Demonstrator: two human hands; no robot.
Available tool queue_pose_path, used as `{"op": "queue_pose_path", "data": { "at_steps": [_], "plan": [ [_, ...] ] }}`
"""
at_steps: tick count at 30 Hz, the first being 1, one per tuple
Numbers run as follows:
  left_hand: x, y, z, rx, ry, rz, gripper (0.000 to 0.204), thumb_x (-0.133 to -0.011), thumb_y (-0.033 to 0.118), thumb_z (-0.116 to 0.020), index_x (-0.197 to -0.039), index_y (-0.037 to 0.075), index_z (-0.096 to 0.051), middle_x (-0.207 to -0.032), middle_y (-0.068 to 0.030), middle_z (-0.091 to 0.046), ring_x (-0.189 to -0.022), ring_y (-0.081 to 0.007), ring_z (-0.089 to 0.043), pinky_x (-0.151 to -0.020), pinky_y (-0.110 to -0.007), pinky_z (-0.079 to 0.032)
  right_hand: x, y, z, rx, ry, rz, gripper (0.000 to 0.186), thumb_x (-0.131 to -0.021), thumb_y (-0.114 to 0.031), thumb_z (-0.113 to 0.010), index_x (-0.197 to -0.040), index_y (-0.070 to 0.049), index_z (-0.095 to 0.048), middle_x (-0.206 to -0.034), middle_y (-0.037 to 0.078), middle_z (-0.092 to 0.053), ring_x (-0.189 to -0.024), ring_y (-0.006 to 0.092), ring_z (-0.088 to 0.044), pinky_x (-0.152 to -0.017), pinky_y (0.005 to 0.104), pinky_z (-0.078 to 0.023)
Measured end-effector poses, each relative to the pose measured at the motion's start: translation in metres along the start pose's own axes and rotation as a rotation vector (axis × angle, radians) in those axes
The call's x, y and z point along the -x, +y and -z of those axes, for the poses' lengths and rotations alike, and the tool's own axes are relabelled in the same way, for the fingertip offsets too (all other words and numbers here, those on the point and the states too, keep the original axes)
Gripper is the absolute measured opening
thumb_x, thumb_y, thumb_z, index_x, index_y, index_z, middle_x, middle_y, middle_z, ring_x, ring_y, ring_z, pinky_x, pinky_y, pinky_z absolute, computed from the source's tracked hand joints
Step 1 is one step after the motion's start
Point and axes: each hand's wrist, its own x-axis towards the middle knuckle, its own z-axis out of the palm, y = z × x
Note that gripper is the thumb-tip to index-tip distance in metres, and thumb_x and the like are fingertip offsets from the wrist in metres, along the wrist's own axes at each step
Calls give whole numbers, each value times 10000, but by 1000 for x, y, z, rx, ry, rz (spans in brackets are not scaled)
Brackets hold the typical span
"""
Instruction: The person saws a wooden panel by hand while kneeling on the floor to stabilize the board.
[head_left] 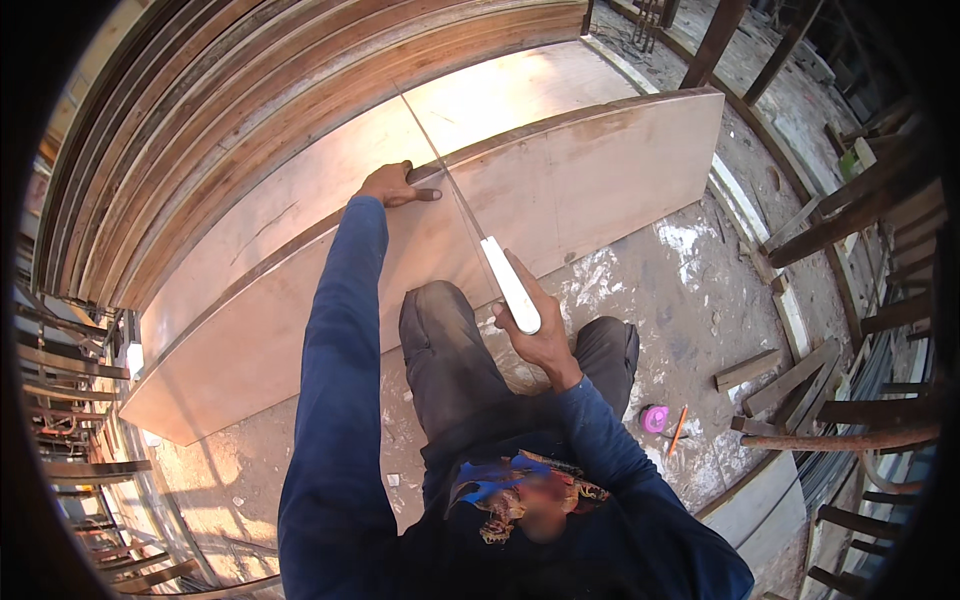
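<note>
The right hand (540,335) is clamping around the white handle of a saw (497,265), whose thin blade is stretching up and away from that hand, crossing over the top edge of a long wooden board (600,160). Whether the teeth are biting into the wood, one cannot tell. The board is standing on its long side ahead of the right hand, running out to both sides of it. The left hand (388,186) is clamping the board's top edge just left of the blade, its thumb lying on the near face. Beyond both hands, a pale wooden panel (560,75) is lying flat behind the board, and a stack of boards (260,120) is rising past the left hand, ahead and to its left. Nearer the body than the right hand and to its right, a pink tape measure (653,419) is resting on the floor (640,290), with an orange pencil (678,430) lying just beside it. Farther right of that hand, short wood pieces (748,370) are lying about.
</note>
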Motion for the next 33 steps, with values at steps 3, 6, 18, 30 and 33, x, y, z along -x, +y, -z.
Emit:
{"op": "queue_pose_path", "data": {
  "at_steps": [3, 6, 18, 30, 33],
  "plan": [
    [3, -5, -6, -4, 51, -40, 1231, -521, 775, -791, -1430, 7, -476, -1260, -213, -665, -1153, -355, -649, -983, -422, -502, -6, 7, -6, 53, 102, 167, 643, -865, -29, -672, -1478, -35, -476, -1053, 170, -710, -821, 131, -646, -775, 287, -518],
    [8, -6, -11, -69, 85, 0, 1262, -450, 745, -847, -1391, -18, -494, -1194, -213, -691, -1103, -358, -670, -942, -431, -523, 1, 20, -5, 71, 153, 178, 617, -860, -9, -655, -1456, -11, -496, -1033, 169, -712, -817, 120, -642, -773, 282, -518],
    [33, 18, -8, -89, 198, 160, 943, -526, 674, -873, -1157, 2, -670, -1056, -181, -736, -1046, -331, -693, -927, -409, -528, 67, 4, 7, 143, 134, 127, 552, -869, 7, -645, -1408, 35, -527, -1081, 133, -721, -979, 156, -685, -892, 289, -527],
    [28, 13, -11, -73, 214, 136, 924, -527, 680, -866, -1135, 11, -670, -1027, -179, -738, -1019, -335, -700, -904, -412, -533, 135, -23, 38, 197, 47, 9, 575, -857, 36, -604, -1423, 53, -501, -1297, 196, -662, -1174, 213, -652, -1000, 308, -483],
    [36, 12, -16, -73, 195, 121, 950, -520, 681, -866, -1157, 7, -663, -1035, -192, -734, -1019, -346, -698, -902, -421, -535, 95, -27, 28, 195, 51, 18, 580, -856, 30, -622, -1425, 33, -508, -1116, 144, -717, -1012, 160, -687, -901, 278, -515]
  ]
}}
